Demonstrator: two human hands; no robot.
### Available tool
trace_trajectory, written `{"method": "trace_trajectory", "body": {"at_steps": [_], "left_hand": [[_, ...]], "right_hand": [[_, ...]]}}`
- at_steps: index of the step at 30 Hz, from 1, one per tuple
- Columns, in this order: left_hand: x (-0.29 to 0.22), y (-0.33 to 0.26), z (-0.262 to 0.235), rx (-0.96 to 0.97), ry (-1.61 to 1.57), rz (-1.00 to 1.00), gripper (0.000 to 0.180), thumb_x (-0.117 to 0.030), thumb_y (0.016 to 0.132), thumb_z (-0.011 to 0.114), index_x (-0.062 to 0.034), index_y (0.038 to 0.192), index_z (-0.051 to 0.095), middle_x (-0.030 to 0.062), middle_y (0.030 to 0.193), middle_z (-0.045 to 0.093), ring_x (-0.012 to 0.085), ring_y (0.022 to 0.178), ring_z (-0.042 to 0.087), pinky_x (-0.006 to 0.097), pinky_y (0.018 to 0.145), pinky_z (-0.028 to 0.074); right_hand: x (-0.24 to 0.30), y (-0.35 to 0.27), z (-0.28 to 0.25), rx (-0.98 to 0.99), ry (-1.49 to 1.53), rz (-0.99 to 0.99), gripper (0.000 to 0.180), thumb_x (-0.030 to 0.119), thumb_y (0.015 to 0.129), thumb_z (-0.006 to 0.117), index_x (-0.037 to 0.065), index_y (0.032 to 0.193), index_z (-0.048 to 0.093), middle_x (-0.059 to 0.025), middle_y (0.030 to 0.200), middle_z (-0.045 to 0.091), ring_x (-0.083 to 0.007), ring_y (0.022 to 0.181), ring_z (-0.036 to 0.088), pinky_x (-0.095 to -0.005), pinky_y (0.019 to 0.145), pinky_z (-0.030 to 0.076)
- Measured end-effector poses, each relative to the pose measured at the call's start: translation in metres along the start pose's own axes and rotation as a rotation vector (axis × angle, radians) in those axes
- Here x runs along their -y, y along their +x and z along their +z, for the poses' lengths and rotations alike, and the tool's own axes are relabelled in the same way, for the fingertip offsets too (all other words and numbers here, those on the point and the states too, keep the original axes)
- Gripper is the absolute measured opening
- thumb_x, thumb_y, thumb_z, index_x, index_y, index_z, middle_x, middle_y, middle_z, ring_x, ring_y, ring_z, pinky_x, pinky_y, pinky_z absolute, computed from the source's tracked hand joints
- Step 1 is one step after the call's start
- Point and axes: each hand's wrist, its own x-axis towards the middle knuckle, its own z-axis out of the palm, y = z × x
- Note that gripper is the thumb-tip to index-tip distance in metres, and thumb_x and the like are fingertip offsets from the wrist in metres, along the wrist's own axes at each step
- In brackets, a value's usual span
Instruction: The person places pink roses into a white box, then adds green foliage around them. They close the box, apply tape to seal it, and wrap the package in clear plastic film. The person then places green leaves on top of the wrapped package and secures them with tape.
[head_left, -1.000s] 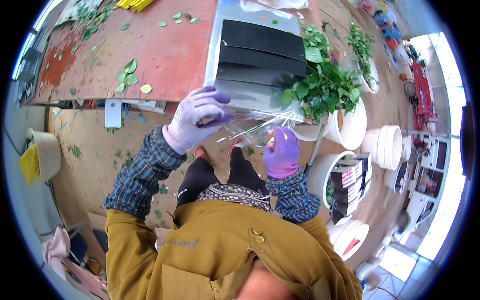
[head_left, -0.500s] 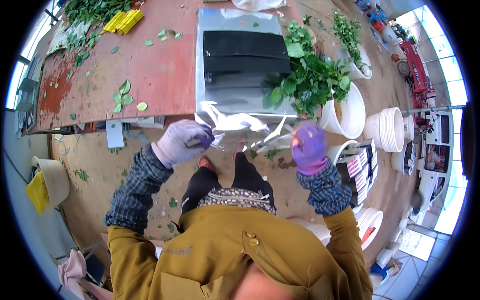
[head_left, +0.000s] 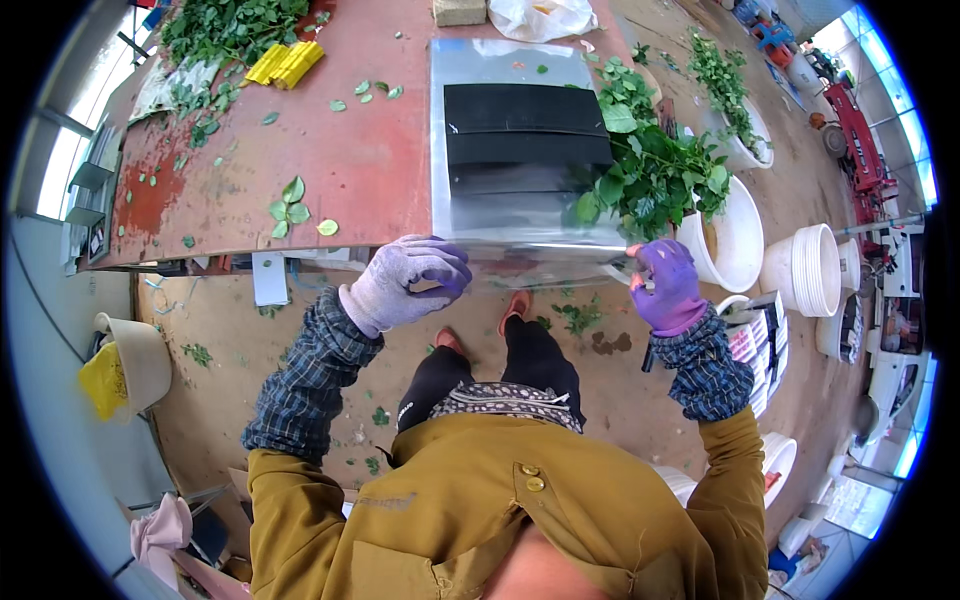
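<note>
My left hand [head_left: 410,285], in a pale lilac glove, is closed at the front edge of the red-brown table [head_left: 370,170]. My right hand [head_left: 665,285], in a purple glove, is closed further right, just below a bunch of green leafy stems [head_left: 650,170]. A thin clear plastic bag [head_left: 540,262] stretches between both hands, only faintly visible against the table edge. Right behind it lies a shiny metal tray with black panels [head_left: 520,130].
The leafy stems stand in a white bucket [head_left: 735,240], with stacked white buckets [head_left: 805,270] to its right. Loose leaves [head_left: 290,205] and yellow pieces [head_left: 285,62] lie on the table. On the floor at the left, a pale bowl [head_left: 150,350] holds a yellow bag.
Both hands have moved apart and up toward the table edge, pulling the clear plastic bag out wide between them.
</note>
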Motion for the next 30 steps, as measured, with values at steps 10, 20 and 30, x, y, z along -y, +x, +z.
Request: {"method": "trace_trajectory", "body": {"at_steps": [10,20,30], "left_hand": [[-0.009,0.071,-0.052,-0.121,-0.105,-0.19,0.017,0.008,0.073,0.069,-0.0026,0.086,0.065,0.0081,0.094,0.07,0.0234,0.1,0.064,0.034,0.086,0.049],[0.033,0.155,-0.108,-0.218,-0.154,-0.893,0.016,0.0,0.078,0.069,0.0002,0.095,0.069,0.0056,0.099,0.069,0.0085,0.088,0.062,0.025,0.08,0.051],[0.106,0.165,-0.122,-0.108,-0.441,-0.825,0.009,-0.002,0.078,0.069,0.0001,0.072,0.062,0.014,0.131,0.053,0.0128,0.097,0.06,0.025,0.075,0.051]], "right_hand": [[-0.086,0.05,-0.025,-0.187,0.313,-0.005,0.012,-0.001,0.071,0.069,0.004,0.079,0.062,-0.0095,0.076,0.061,-0.0266,0.071,0.059,-0.0342,0.063,0.046],[-0.159,0.149,-0.005,0.184,0.768,0.31,0.006,0.006,0.077,0.065,0.001,0.078,0.063,-0.0007,0.07,0.055,-0.0089,0.065,0.049,-0.0249,0.06,0.039],[-0.179,0.175,0.021,0.193,0.904,0.506,0.007,0.008,0.076,0.067,0.002,0.075,0.063,0.0028,0.067,0.056,-0.0062,0.063,0.047,-0.0238,0.058,0.038]]}}
